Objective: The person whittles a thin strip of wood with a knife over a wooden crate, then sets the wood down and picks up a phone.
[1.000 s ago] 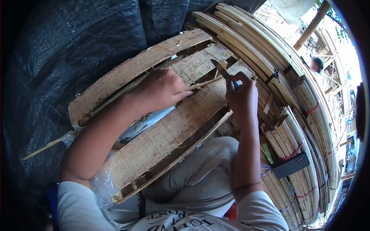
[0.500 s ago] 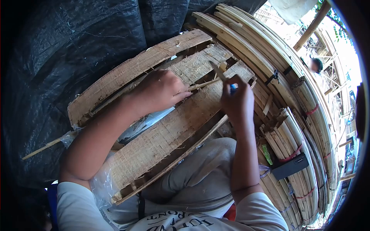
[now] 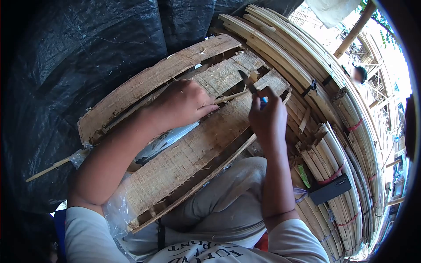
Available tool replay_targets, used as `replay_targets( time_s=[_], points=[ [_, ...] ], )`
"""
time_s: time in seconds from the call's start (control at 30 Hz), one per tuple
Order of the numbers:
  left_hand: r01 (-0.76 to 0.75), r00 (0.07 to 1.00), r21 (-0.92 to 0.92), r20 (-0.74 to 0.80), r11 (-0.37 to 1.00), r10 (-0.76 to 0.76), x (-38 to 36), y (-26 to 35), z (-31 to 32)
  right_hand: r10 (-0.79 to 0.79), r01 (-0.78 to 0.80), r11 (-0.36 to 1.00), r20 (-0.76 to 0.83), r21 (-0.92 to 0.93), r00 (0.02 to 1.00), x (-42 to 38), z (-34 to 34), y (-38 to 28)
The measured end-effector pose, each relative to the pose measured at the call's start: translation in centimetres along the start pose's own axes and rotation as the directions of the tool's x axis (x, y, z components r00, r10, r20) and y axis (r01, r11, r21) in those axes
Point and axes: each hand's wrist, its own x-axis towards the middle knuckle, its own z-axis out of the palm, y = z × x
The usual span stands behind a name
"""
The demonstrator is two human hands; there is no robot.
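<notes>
My right hand (image 3: 268,111) is closed around a knife (image 3: 248,82), its blade pointing up and left and a bit of blue showing at the grip. The blade crosses close over the far end of a thin wooden strip (image 3: 232,97). My left hand (image 3: 189,101) pinches this strip, fingers curled and thumb along it. Below both hands is a crate-like bench of rough wooden slats (image 3: 184,160), with gaps between the boards and shavings on top. A thin stick (image 3: 48,169) pokes out at the left beyond my forearm.
Long stacked boards (image 3: 280,48) and tied bundles of wood strips (image 3: 326,153) lie to the right, with a dark phone-like object (image 3: 330,189) on them. Black plastic sheeting (image 3: 96,52) hangs behind the bench. Clear plastic (image 3: 118,206) wraps its near-left corner. A person (image 3: 358,74) is far right.
My right hand has shifted slightly left and down, and the knife blade has turned so that it looks darker. My left hand stays in nearly the same place.
</notes>
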Motion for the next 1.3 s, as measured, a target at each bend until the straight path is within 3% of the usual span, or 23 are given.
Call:
replay_targets(
  time_s=[0.07,0.1,0.13,0.2,0.23,0.27,0.33,0.4,0.47,0.53,0.57,0.6,0.67,0.73,0.8,0.87,1.03,1.07,1.13,1.2,1.23,1.27,1.3],
  points=[
    [0.016,1.0,0.011,0.006,1.0,-0.016,0.0,-0.2,0.2,-0.117,0.115,0.993,0.059,0.04,0.991,-1.7,0.5,-1.1],
    [0.026,0.999,0.021,0.023,0.999,-0.026,0.0,-0.3,0.3,-0.113,0.114,0.993,0.066,-0.004,0.991,-1.5,0.0,-1.4],
    [0.024,0.999,0.02,0.029,1.0,-0.024,0.0,-0.3,0.2,-0.03,0.015,0.995,0.154,0.097,0.988,-0.6,-0.6,-1.2],
    [0.016,1.0,-0.046,0.027,0.999,-0.015,0.1,-0.3,0.0,-0.013,0.013,1.0,-0.017,-0.006,1.0,0.2,-0.3,-0.4],
    [0.017,1.0,-0.048,0.024,0.999,-0.016,0.0,-0.2,0.1,-0.039,0.038,0.999,-0.022,-0.038,0.999,-0.1,0.0,-0.6],
    [0.012,1.0,-0.001,0.016,1.0,-0.012,0.0,-0.2,0.3,-0.031,0.033,0.999,0.055,-0.03,0.998,-0.9,-0.1,-1.1],
    [0.009,1.0,0.049,0.01,0.999,-0.009,0.0,-0.2,0.2,-0.16,0.16,0.987,0.028,0.013,0.987,-1.8,0.6,-1.1],
    [0.037,0.999,0.012,0.021,0.999,-0.038,0.0,0.0,0.0,-0.003,-0.012,0.994,0.137,0.11,0.991,-0.3,-0.4,-0.7],
    [0.044,0.998,0.013,0.036,0.999,-0.044,-0.1,0.1,-0.1,-0.014,0.015,0.999,0.018,-0.033,1.0,-0.2,0.0,-0.2],
    [0.051,0.998,0.019,0.039,0.999,-0.052,0.0,-0.1,-0.1,-0.094,0.095,0.995,0.093,-0.006,0.991,-2.0,0.2,-1.5],
    [0.047,0.999,0.024,0.027,0.999,-0.047,0.0,-0.2,0.1,-0.181,0.182,0.983,0.053,-0.009,0.982,-2.2,0.6,-1.2],
    [0.04,0.999,0.028,0.02,0.999,-0.04,0.0,-0.2,0.0,-0.18,0.18,0.984,0.053,-0.007,0.982,-1.7,0.4,-1.2],
    [0.054,0.997,-0.017,0.048,0.998,-0.053,0.0,-0.1,-0.3,-0.007,0.009,0.999,0.051,-0.04,0.999,-0.4,-0.4,-1.1],
    [0.069,0.996,-0.061,0.062,0.996,-0.066,0.2,-0.1,-0.3,-0.06,0.059,0.997,-0.016,-0.06,0.998,-0.9,0.2,-0.6],
    [0.051,0.998,0.054,0.044,0.997,-0.053,-0.1,-0.2,0.0,-0.127,0.129,0.991,0.046,-0.046,0.991,-2.0,0.3,-1.3],
    [0.042,0.999,0.024,0.026,0.999,-0.042,-0.1,-0.4,-0.1,-0.081,0.071,0.991,0.09,0.109,0.993,-1.1,-0.1,-0.7],
    [0.046,0.999,-0.022,-0.016,0.999,-0.046,-0.1,-0.1,-0.3,-0.148,0.145,0.985,0.025,0.095,0.989,-1.2,0.1,-0.4],
    [0.027,0.999,0.011,-0.023,1.0,-0.027,-0.1,-0.2,-0.1,-0.024,-0.004,0.983,0.149,0.182,0.989,-0.3,-0.3,-0.1],
    [0.017,0.999,0.044,-0.031,0.999,-0.016,-0.4,-0.4,0.0,-0.025,0.023,0.996,0.024,0.087,0.999,-0.2,-0.3,-0.2],
    [0.021,0.999,0.058,-0.04,0.998,-0.019,-0.3,-0.4,0.2,-0.064,0.046,0.994,0.173,0.103,0.983,-1.8,-0.5,-1.8],
    [0.02,0.999,0.057,-0.039,0.998,-0.017,-0.2,-0.5,0.1,-0.256,0.223,0.946,0.117,0.237,0.96,-2.3,0.6,-1.0],
    [0.044,0.999,0.036,-0.008,0.998,-0.044,-0.1,-0.6,0.1,-0.251,0.219,0.946,0.116,0.238,0.961,-2.0,0.3,-1.2],
    [0.07,0.997,0.015,0.024,0.997,-0.07,-0.2,-0.6,0.1,-0.131,0.116,0.984,0.111,0.135,0.985,-1.3,-0.3,-1.4]
  ],
)
